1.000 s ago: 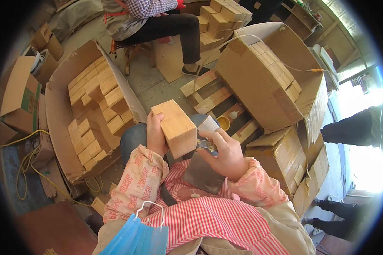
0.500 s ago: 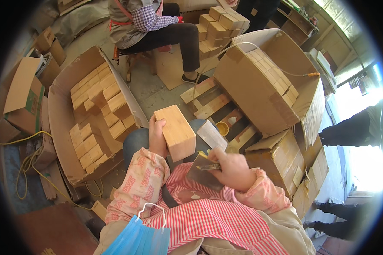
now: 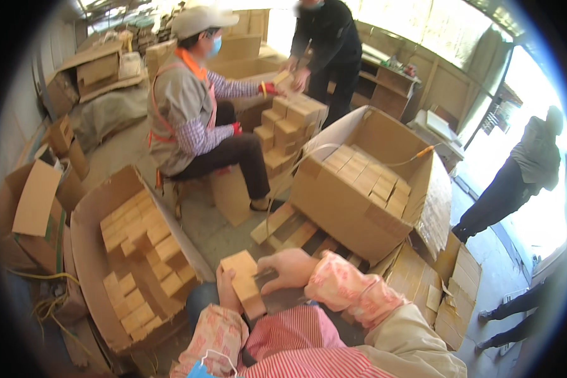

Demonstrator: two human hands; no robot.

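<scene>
My left hand (image 3: 228, 291) grips a pale wooden block (image 3: 242, 277) along its left side, above my lap. My right hand (image 3: 288, 269) is closed at the block's right side. Its fingers hold a thin, dark flat plate, like a scraper (image 3: 268, 277), against or very close to the wood; whether it touches is hard to tell. A greyish flat surface (image 3: 288, 300) shows below that hand, partly hidden by the hand and sleeve. Red-striped cloth (image 3: 296, 334) covers my lap.
Large cartons of similar blocks stand at left (image 3: 142, 179) and right (image 3: 353, 233). A seated person (image 3: 192, 120) and a standing person (image 3: 327, 44) handle a block by a stack (image 3: 290, 126). Someone stands at far right (image 3: 516, 170). A wooden pallet (image 3: 293, 236) lies ahead; yellow cord (image 3: 47, 309) coils left.
My view has tilted up, bringing both co-workers into sight. My right hand has moved up and left from beside the block to its right side. My left hand still holds the block.
</scene>
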